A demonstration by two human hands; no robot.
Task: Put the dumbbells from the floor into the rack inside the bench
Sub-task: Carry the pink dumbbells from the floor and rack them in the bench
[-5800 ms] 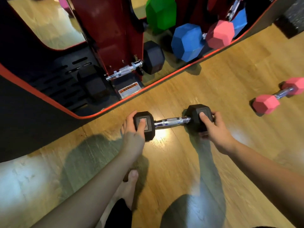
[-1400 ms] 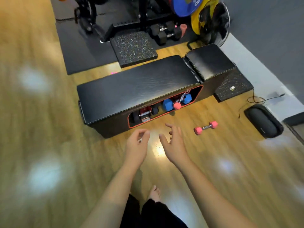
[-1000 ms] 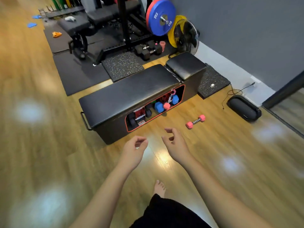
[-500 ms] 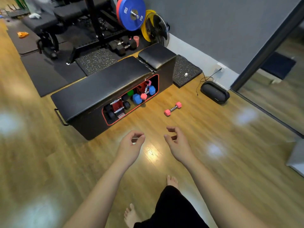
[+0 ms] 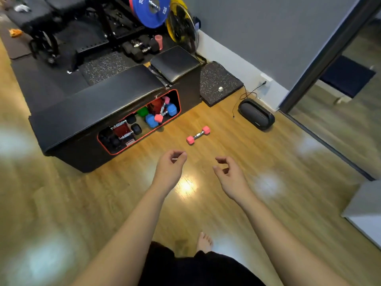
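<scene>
A pink dumbbell [image 5: 198,135] with a chrome handle lies on the wooden floor, just right of the black bench [image 5: 99,102]. The bench's red-rimmed side opening shows the rack [image 5: 123,129] inside, holding black dumbbells [image 5: 135,129], a blue dumbbell [image 5: 152,120], a green one [image 5: 142,112] and a pink one [image 5: 159,117]. My left hand [image 5: 170,168] and my right hand [image 5: 229,174] hang in front of me above the floor, both holding nothing, fingers loosely curled and apart. Both hands are nearer to me than the pink dumbbell.
A black speaker [image 5: 256,115] with a cable sits by the grey wall. Speckled mats [image 5: 219,83], more black dumbbells [image 5: 140,47], blue [image 5: 151,9] and yellow [image 5: 179,19] weight plates and a squat rack stand behind the bench. A mirror or doorway [image 5: 338,96] is at right. My bare foot [image 5: 204,242] is below.
Seconds ago both hands held a black dumbbell near the bench opening; it is now out of my hands. I have stood up and backed away, and the view has swung right.
</scene>
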